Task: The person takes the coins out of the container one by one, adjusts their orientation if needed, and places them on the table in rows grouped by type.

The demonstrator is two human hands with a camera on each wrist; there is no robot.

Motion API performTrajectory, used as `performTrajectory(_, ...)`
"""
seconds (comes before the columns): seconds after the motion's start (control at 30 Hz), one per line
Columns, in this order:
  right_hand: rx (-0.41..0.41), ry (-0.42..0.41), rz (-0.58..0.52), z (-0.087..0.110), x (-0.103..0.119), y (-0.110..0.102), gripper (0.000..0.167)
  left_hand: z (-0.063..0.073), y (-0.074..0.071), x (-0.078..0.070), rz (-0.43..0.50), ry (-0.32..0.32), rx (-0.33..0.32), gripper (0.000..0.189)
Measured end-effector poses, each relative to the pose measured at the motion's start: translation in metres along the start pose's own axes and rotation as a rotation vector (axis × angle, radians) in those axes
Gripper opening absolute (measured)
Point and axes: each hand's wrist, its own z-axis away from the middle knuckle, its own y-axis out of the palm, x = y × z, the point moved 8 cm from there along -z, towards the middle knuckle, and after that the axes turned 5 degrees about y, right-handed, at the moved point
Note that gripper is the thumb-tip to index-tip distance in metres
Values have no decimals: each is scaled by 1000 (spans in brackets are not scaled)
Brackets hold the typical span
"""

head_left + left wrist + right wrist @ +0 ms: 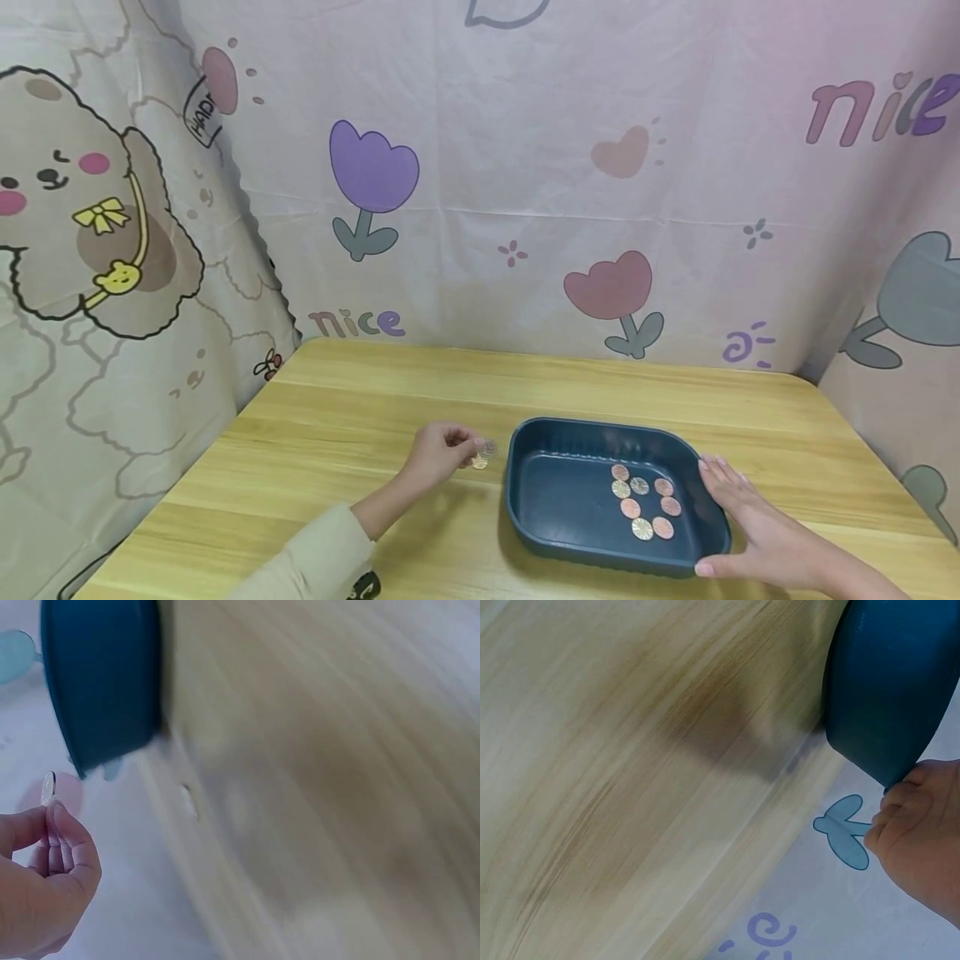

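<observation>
My left hand pinches a small round coin between thumb and fingertips, left of a dark blue tray. In the left wrist view the coin stands edge-up above the fingertips, and another coin lies on the wooden table. From the head view, a gold-coloured coin and a silvery one overlap by those fingertips. Spread along the tray's right end, my right hand rests on the rim, thumb at the near corner. Several copper, gold and silvery coins lie flat in the tray's right half.
The wooden table extends around the tray, its far edge against a printed cloth with tulips and hearts. A second printed cloth hangs along the left side. Something small and black shows beside the left sleeve.
</observation>
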Motion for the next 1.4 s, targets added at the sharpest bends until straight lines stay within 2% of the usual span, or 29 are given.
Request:
performTrajectory(0.33, 5, 13, -16, -1, -1, 0, 107, -1, -22, 42, -78, -106, -50, 11)
performTrajectory(0.5, 2, 5, -19, -1, -1, 0, 106, -5, -25, 58, -99, -185, -68, 10)
performTrajectory(0.63, 9, 11, -24, -1, -2, 0, 106, -7, -24, 66, -111, -234, -48, 10)
performTrajectory(0.73, 15, 21, -24, -1, -3, 0, 106, -8, -23, 69, -135, -249, -32, 13)
performTrajectory(0.83, 17, 25, -22, -2, -3, 1, 106, -11, -22, 69, -202, -233, -20, 18)
performTrajectory(0.97, 9, 16, -15, -1, -3, 1, 107, -14, -19, 65, -307, -201, -7, 34)
performTrajectory(1.07, 10, 15, -16, -2, -3, 1, 107, -15, -17, 66, -337, -209, -5, 47)
performTrajectory(1.4, -3, 2, -10, -1, -2, 1, 107, -16, -15, 62, -399, -221, -66, 50)
